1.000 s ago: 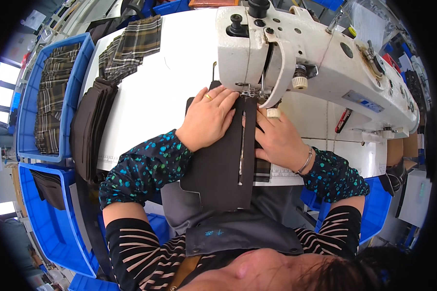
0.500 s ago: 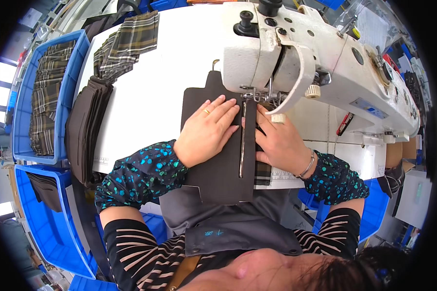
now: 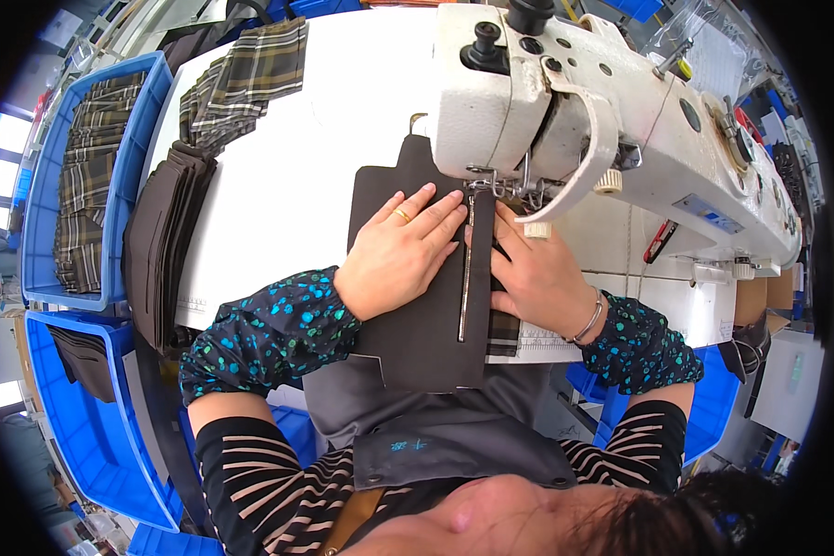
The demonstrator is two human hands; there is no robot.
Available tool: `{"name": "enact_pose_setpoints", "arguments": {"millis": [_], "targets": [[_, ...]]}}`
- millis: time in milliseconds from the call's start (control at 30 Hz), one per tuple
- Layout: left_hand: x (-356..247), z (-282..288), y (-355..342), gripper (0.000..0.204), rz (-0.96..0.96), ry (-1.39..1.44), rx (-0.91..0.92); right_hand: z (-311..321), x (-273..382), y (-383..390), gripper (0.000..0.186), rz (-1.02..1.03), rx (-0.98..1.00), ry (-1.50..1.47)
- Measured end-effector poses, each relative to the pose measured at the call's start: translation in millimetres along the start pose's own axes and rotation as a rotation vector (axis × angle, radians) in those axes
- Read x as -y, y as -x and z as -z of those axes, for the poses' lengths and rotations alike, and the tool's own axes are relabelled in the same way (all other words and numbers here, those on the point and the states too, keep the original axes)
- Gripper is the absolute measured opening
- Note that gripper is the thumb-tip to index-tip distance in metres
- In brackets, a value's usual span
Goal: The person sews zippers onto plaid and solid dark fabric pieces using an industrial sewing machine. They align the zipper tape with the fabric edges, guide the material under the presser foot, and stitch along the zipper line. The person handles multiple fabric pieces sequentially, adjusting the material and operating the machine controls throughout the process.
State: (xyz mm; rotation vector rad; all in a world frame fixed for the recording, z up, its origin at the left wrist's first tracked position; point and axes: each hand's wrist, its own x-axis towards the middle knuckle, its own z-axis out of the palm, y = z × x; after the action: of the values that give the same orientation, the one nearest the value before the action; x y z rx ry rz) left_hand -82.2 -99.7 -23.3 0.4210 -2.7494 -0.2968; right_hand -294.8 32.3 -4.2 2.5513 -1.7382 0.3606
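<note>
A dark brown fabric panel [image 3: 417, 343] lies on the white table with its upper right part under the needle area of a white sewing machine [image 3: 565, 102]. A long narrow slot with a zipper [image 3: 466, 278] runs down the panel. My left hand [image 3: 398, 246] rests flat on the panel, left of the zipper, fingers stretched toward the presser foot [image 3: 486, 185]. My right hand [image 3: 537, 269] lies just right of the zipper, fingers extended along the panel's edge, their tips partly hidden by the machine's guard. Plaid fabric [image 3: 503, 334] shows beneath the panel's right edge.
At the left stand a stack of brown panels [image 3: 167, 250], a pile of plaid pieces [image 3: 246, 79] and a blue bin [image 3: 144, 120] of plaid fabric. A lower blue bin [image 3: 102, 454] holds brown pieces. A red-and-black tool [image 3: 660, 241] lies beneath the machine arm.
Almost nothing differs. Both hands stay flat on the panel; the whole view has shifted slightly.
</note>
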Motion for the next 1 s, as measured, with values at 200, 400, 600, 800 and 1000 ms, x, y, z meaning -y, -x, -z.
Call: {"name": "enact_pose_setpoints", "arguments": {"millis": [200, 400, 600, 800, 1000], "targets": [[-0.1, 1.6, 0.2, 0.049, -0.016, 0.003, -0.002, -2.2, -0.5, 1.7, 0.075, -0.011, 0.024, -0.013], [2.3, -0.1, -0.4, 0.050, -0.033, 0.030, -0.017, -1.6, 0.0, 1.1, 0.074, -0.017, 0.027, -0.017], [0.1, -0.6, -2.6, 0.043, -0.027, -0.025, -0.018, -3.3, -0.6, 1.0, 0.074, -0.004, 0.009, -0.011], [-2.4, 1.1, -4.7, 0.043, -0.014, -0.049, 0.000, -2.7, -0.2, 1.2, 0.073, 0.000, 0.009, -0.017], [-3.9, 2.3, -6.1, 0.045, -0.021, -0.071, -0.010, -4.4, -0.8, 1.8, 0.065, -0.002, -0.031, -0.037]]}}
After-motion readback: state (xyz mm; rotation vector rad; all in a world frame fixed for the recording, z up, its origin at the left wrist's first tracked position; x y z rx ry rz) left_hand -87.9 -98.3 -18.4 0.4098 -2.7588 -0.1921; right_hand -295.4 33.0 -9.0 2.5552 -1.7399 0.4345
